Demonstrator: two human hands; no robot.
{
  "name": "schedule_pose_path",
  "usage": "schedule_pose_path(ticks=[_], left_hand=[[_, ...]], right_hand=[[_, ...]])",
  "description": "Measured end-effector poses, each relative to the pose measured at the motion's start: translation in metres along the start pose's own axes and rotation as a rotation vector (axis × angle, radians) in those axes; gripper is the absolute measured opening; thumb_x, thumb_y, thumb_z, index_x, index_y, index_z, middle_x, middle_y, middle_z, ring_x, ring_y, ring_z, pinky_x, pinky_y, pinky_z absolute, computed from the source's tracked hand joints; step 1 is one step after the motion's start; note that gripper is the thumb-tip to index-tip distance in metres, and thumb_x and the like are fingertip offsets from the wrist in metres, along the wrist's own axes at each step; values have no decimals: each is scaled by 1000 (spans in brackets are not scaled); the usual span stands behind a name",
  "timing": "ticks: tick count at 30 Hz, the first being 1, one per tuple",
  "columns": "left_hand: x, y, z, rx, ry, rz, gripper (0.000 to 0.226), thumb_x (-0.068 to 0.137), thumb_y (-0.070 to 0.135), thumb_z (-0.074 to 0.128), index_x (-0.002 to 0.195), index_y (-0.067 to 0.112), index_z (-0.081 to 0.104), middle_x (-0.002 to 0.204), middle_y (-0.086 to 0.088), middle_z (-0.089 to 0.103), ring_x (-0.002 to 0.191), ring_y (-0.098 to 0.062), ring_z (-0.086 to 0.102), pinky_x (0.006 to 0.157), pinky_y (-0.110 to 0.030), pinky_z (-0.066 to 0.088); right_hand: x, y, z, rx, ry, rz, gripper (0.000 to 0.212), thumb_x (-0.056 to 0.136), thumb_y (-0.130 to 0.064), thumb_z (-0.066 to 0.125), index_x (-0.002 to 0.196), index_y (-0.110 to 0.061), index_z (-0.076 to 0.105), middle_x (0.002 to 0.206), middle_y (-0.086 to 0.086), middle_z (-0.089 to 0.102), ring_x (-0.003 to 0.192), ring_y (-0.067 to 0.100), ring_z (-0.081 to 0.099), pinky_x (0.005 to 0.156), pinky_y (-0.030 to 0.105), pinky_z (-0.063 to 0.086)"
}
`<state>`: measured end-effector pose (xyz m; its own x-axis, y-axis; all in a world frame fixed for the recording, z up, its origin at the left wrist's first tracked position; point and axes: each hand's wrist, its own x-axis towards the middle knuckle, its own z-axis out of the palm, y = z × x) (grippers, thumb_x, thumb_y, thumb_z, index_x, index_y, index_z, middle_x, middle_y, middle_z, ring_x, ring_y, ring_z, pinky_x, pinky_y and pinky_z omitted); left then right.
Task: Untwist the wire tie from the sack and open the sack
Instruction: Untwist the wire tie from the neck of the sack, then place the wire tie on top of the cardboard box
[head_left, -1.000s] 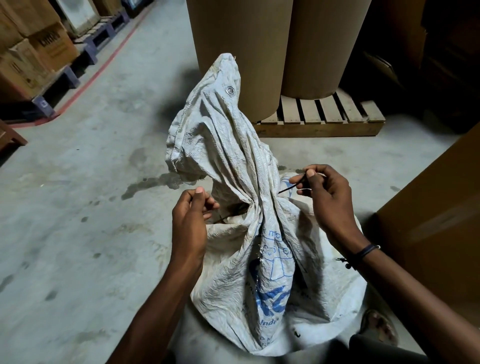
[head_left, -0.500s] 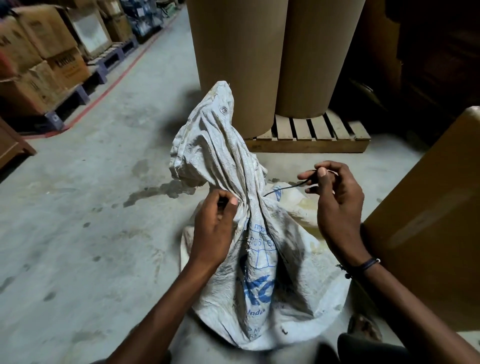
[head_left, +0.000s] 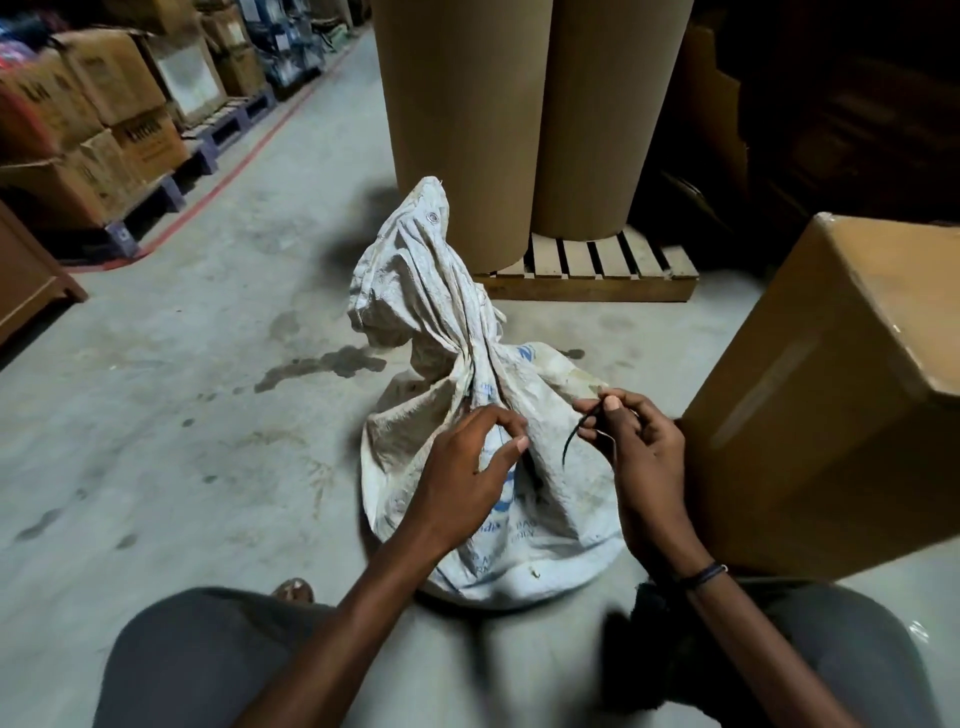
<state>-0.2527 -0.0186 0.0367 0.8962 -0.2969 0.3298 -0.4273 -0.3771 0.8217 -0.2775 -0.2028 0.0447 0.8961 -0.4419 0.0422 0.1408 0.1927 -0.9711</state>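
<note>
- My right hand (head_left: 641, 449) is raised in front of me, wrist bent, with the thumb and first fingers curled in to pinch the wire tie (head_left: 577, 435); the tie's dark free end curves down out of the pinch and hangs clear of the cloth.
- My right forearm reaches in from the lower right, a dark band (head_left: 702, 573) round the wrist.
- My left hand (head_left: 465, 462) lies knuckles up on the sack (head_left: 441, 322), fingers curled into the bunched cloth just below its gathered neck; how firmly they grip I cannot tell.
- My left forearm comes up from the lower middle, over my knee.
- The sack stands on the concrete floor (head_left: 182, 415) just in front of my knees, between my two hands, white and crumpled with blue print low on its front; its neck is gathered and the loose top rises to a peak beyond my hands.
- A cardboard box (head_left: 841, 415) stands tilted just to the right of my right hand.
- Beyond the sack two tall brown rolls (head_left: 467, 104) stand on a wooden pallet (head_left: 597, 275).
- Stacked cartons (head_left: 104, 114) line the far left.
</note>
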Motion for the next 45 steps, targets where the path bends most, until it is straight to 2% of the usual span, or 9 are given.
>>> schedule_pose_path(ticks=[4,9,13,18,22,28,37,41,45], left_hand=[[-23,29,-2,-499,-175,-401,22,107,24,52,92,9,59,81,-5,73,65,-19,72,65,-34,59],[-42,64,-8,-774,-292,-735,35,106,41,48,96,11,60,91,-12,74,66,-22,75,55,-30,61],[-52,74,-8,-673,-308,-672,8,102,16,61,96,11,61,84,-4,73,59,-10,67,47,-19,51],[-52,83,-14,-603,-312,-593,6,101,11,62,97,8,63,76,2,72,54,-6,58,40,-15,37],[-48,93,-16,-510,-369,-539,5,100,8,63,99,4,65,82,-4,73,55,-8,54,41,-16,32],[-24,121,6,-393,-367,-435,9,99,4,64,102,2,72,82,-6,75,54,-6,58,44,-17,37],[48,187,89,-324,-298,-242,10,99,11,65,99,8,75,89,-8,76,73,-13,74,53,-22,47],[82,206,133,-242,-253,-128,9,93,19,74,88,25,79,83,3,76,76,-10,70,61,-23,49],[111,224,176,-249,-169,-63,7,84,17,84,88,23,82,88,8,80,87,-8,74,79,-25,58]], right_hand=[[-21,-14,-12,20,-2,53,14,108,-5,52,106,-2,66,92,6,80,77,12,71,76,20,61],[-41,-31,-22,-49,-12,13,18,108,-3,54,114,13,62,104,26,76,85,21,72,83,22,63],[-46,-40,-31,-103,-10,-43,17,108,-2,53,113,11,62,99,23,77,86,25,74,84,24,64],[-42,-52,-55,-107,60,-51,13,108,-5,55,103,-5,67,97,14,80,84,19,75,80,23,63],[-28,-69,-83,-104,119,-60,11,107,-3,55,109,0,66,97,17,79,79,17,72,76,22,64],[-14,-113,-139,-117,174,-86,18,106,-1,56,118,2,69,97,13,77,82,15,74,78,20,64],[-17,-171,-225,-286,256,-145,14,99,-5,68,100,-10,80,92,4,81,90,16,79,80,22,63],[-4,-185,-257,-386,366,-141,12,94,-9,74,93,-17,83,91,3,82,95,19,77,88,33,62],[22,-195,-284,-391,466,-136,11,89,-6,78,87,-16,84,88,4,83,97,22,78,88,35,63]])
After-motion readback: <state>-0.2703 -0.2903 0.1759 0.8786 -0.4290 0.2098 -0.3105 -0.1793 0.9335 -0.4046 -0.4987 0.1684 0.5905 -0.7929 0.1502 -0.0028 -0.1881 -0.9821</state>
